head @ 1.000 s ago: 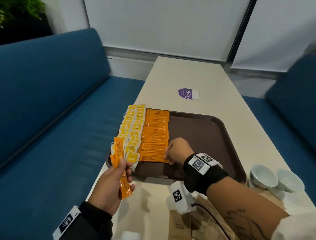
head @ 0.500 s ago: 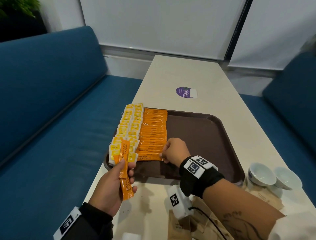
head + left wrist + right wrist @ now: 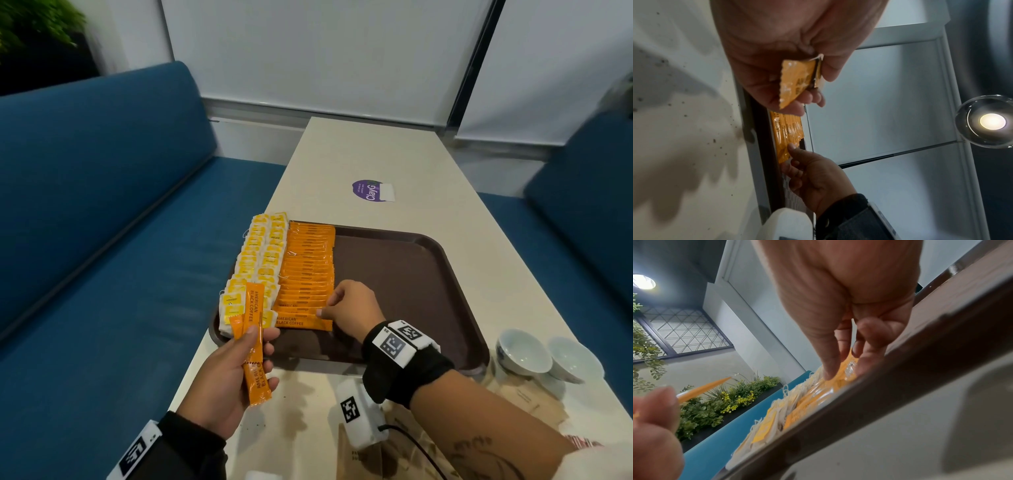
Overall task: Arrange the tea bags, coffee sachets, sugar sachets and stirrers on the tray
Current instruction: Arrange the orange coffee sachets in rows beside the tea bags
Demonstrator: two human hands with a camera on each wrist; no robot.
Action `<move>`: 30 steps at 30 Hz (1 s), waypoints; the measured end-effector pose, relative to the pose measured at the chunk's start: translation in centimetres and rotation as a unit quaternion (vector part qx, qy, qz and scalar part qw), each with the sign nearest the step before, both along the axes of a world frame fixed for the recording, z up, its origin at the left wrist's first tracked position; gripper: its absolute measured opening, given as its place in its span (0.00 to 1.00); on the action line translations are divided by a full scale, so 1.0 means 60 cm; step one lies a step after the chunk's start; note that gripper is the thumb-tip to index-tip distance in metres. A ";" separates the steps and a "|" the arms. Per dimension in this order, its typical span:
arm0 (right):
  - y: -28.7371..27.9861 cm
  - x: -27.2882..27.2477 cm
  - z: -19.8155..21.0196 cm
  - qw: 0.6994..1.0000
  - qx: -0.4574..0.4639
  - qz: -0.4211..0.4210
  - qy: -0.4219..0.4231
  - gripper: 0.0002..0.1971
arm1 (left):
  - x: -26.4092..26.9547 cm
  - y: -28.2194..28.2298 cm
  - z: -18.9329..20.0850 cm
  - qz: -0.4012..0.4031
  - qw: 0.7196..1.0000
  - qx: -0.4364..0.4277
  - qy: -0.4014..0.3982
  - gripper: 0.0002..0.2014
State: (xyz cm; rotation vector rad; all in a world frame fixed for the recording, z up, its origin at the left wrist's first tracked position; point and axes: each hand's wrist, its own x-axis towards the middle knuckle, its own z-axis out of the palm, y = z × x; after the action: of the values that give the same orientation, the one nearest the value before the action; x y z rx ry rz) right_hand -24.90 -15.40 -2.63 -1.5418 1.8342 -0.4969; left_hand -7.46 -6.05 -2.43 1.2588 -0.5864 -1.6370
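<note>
While the left hand (image 3: 226, 380) is gripping two orange coffee sachets (image 3: 254, 337) upright over the near left corner of the brown tray (image 3: 411, 274), two columns of yellow-tagged tea bags (image 3: 255, 263) are lying along the tray's left side. Just beside them, a column of coffee sachets (image 3: 308, 270) is overlapping toward the near edge. The right hand (image 3: 349, 308) is reaching in with curled fingers, its fingertips (image 3: 829, 374) pressing on the nearest sachet's end. Farther right, two white cups (image 3: 548, 356) are sitting on the desk (image 3: 359, 154).
</note>
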 end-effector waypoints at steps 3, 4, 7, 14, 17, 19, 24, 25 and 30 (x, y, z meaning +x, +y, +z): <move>0.015 0.011 0.019 0.997 -0.066 -0.005 -0.031 0.12 | -0.002 0.002 0.000 -0.008 1.000 -0.011 -0.013 0.16; 0.024 0.019 0.029 0.995 -0.067 0.007 -0.071 0.13 | -0.005 0.003 0.002 -0.011 1.000 -0.014 -0.015 0.15; 0.058 0.041 0.061 0.970 0.006 0.097 -0.221 0.12 | -0.013 0.005 0.006 -0.018 0.999 -0.031 -0.016 0.12; 0.111 0.048 0.059 0.927 0.055 0.190 -0.319 0.11 | -0.025 0.016 -0.001 -0.013 0.998 -0.048 -0.041 0.07; 0.122 0.047 0.051 0.917 0.041 0.177 -0.355 0.11 | -0.025 0.016 -0.007 -0.019 0.998 -0.051 -0.045 0.05; 0.126 0.046 0.049 0.919 0.030 0.168 -0.355 0.07 | -0.024 0.016 -0.006 -0.026 0.997 -0.062 -0.046 0.03; 0.110 0.032 0.064 0.925 0.047 0.076 -0.370 0.06 | -0.022 0.011 0.002 -0.033 0.997 -0.053 -0.039 0.09; 0.103 0.026 0.067 0.939 0.043 0.066 -0.335 0.07 | -0.021 0.009 0.003 -0.018 0.999 -0.041 -0.028 0.05; 0.057 -0.007 0.049 0.993 0.042 0.104 -0.039 0.06 | -0.001 -0.004 0.004 0.080 0.996 0.011 0.028 0.09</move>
State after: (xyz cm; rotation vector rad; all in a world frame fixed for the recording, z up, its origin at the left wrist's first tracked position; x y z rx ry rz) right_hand -25.32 -11.99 0.29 -1.6113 1.5941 -0.3727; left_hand -7.54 -6.31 -2.19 1.2401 -0.4242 -1.5437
